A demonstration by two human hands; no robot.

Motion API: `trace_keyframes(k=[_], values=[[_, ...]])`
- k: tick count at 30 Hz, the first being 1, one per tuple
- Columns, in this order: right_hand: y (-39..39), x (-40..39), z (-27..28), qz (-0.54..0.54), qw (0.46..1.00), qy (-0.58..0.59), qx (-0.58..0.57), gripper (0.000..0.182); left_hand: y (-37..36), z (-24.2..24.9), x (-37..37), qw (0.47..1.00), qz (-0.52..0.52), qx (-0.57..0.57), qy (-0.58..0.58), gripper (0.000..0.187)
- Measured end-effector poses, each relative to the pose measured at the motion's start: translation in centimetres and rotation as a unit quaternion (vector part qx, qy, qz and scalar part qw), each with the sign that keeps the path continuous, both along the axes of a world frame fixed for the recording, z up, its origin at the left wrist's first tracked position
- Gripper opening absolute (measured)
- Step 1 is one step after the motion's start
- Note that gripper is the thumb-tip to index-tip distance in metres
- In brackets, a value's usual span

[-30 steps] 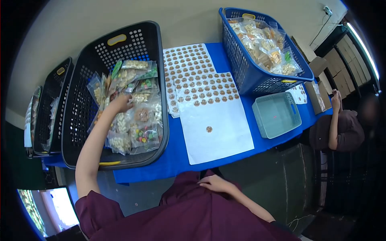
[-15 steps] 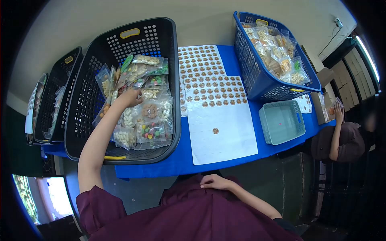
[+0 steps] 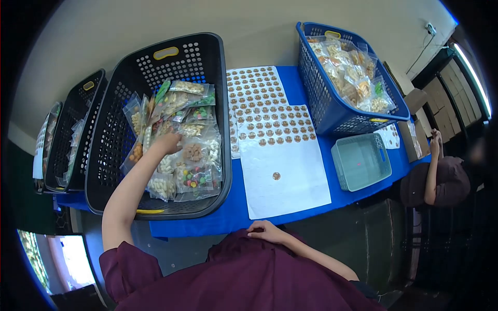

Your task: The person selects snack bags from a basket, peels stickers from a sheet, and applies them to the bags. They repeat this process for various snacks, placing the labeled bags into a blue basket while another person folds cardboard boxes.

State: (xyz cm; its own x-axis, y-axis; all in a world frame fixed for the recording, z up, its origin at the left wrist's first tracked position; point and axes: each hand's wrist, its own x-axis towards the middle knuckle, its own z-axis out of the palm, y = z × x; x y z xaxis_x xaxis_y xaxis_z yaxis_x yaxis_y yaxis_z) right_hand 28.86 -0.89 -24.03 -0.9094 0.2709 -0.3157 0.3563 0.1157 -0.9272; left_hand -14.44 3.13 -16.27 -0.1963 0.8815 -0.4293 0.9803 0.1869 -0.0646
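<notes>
My left hand (image 3: 170, 144) reaches into the large black basket (image 3: 225, 129), its fingers bent and close together on the clear packets. What lies under the fingertips is hidden. Just below it are a packet of brown pieces (image 3: 192, 152) and a packet of colourful sweets (image 3: 193, 177). Other packets hold pale snacks. My right hand (image 3: 266, 231) is at my waist, beyond the table's front edge, its fingers curled on my maroon clothing (image 3: 233, 248). Right of the basket lie white sheets with rows of round stickers (image 3: 275, 124); one sticker (image 3: 276, 176) sits alone on the lower part.
A blue basket (image 3: 332, 116) of packets stands at the back right, with a green-grey tray (image 3: 361, 161) before it. More black baskets (image 3: 65, 135) are at the left. At the far right, a co-worker (image 3: 441, 181) has raised hands near a cardboard box (image 3: 415, 142).
The view has shifted slightly, so the table appears lower. My left hand has moved slightly down over the packets. The co-worker's hands are now close together, farther from the box.
</notes>
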Motion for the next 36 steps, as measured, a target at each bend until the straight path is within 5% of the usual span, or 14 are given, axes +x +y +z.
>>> trace_keyframes(k=[3, 8, 11, 12, 14, 16, 19, 21, 23, 26, 28, 30, 33, 36], values=[[1.6, 1.5, 1.0, 0.139, 0.978, -0.029, 0.154, 0.018, -0.7, -0.7, 1.0, 0.998, 0.036, -0.054, -0.015, 0.043], [2.7, 2.0, 0.8, 0.113, 0.991, 0.003, 0.069, 0.023, 0.4, -1.6, 1.6, 0.997, 0.008, -0.069, -0.038, 0.044], [3.0, 1.1, 1.6, 0.091, 0.994, -0.066, -0.007, 0.022, 1.4, 8.2, 5.3, 0.999, 0.022, 0.032, -0.034, 0.042], [3.1, 1.0, 1.8, 0.070, 0.991, -0.093, -0.067, 0.024, 0.6, 11.9, 6.7, 0.959, -0.064, 0.245, -0.129, 0.037], [3.5, 1.3, -0.5, 0.043, 0.984, -0.109, -0.133, 0.024, -1.5, 20.5, 12.3, 0.835, 0.008, 0.396, -0.383, 0.025], [3.4, 1.1, -1.7, -0.013, 0.988, -0.057, -0.146, 0.025, -6.0, 23.6, 16.1, 0.796, -0.013, 0.373, -0.477, 0.020], [3.8, -0.5, -3.2, 0.007, 0.967, -0.100, -0.236, 0.024, -10.7, 19.6, 20.9, 0.780, -0.012, 0.050, -0.623, 0.018], [3.5, -2.4, -1.0, -0.007, 0.996, -0.064, -0.054, 0.021, -11.9, 11.8, 22.7, 0.790, 0.044, 0.018, -0.611, 0.024], [2.9, -3.8, 4.4, -0.044, 0.998, 0.022, 0.040, 0.017, -14.5, 2.9, 23.1, 0.875, 0.160, 0.129, -0.438, 0.031], [1.6, -2.9, 12.1, 0.102, 0.978, 0.059, -0.173, 0.020, -18.5, -7.4, 23.9, 0.812, 0.289, 0.255, -0.438, 0.035], [0.8, -1.3, 13.9, 0.230, 0.966, -0.078, -0.084, 0.022, -19.8, -7.1, 25.0, 0.791, 0.346, 0.121, -0.490, 0.037], [-0.7, 0.7, 11.9, 0.124, 0.972, -0.160, 0.121, 0.025, -20.9, -7.1, 26.4, 0.791, 0.356, 0.033, -0.496, 0.038], [-0.9, 1.6, 10.8, 0.167, 0.890, -0.335, 0.261, 0.029, -21.4, -4.2, 27.2, 0.796, 0.349, 0.081, -0.488, 0.032], [-1.1, 0.8, 10.8, 0.199, 0.872, -0.339, 0.292, 0.032, -22.0, -3.2, 27.5, 0.797, 0.342, 0.103, -0.488, 0.032]])
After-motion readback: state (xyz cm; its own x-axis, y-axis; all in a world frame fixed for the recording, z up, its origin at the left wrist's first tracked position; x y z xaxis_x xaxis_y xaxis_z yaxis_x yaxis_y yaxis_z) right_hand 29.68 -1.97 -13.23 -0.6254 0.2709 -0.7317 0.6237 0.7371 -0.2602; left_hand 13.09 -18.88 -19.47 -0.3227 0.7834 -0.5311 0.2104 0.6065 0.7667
